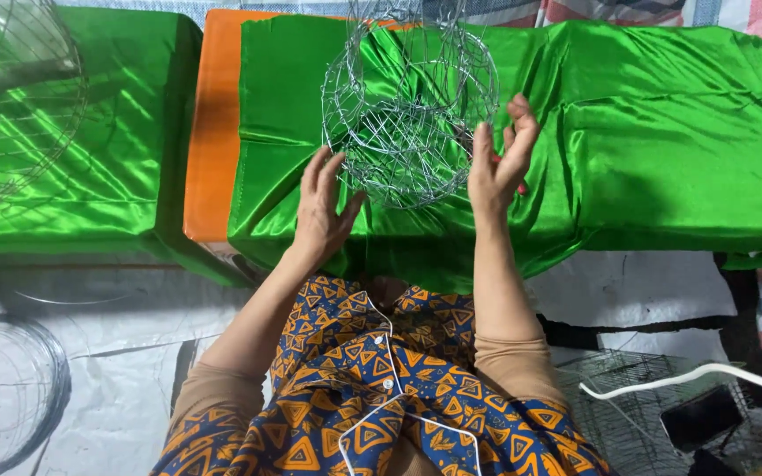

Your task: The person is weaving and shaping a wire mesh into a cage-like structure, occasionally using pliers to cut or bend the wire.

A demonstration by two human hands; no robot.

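A round wire frame (409, 106), shaped like a ball of thin silver wire, rests on shiny green cloth (646, 132) draped over a low bench. My left hand (324, 211) lies just below and left of the frame, fingers spread, touching its lower left edge. My right hand (500, 163) is at the frame's right side, fingers raised and pinching a wire there. A small red thing shows behind my right fingers; I cannot tell what it is.
An orange cushion (213, 123) sits left of the green cloth. Another wire frame (19, 97) stands on green cloth at far left. A coil of wire (11, 388) lies on the white floor sheet. A wire cage (637, 397), white cable and dark phone are at lower right.
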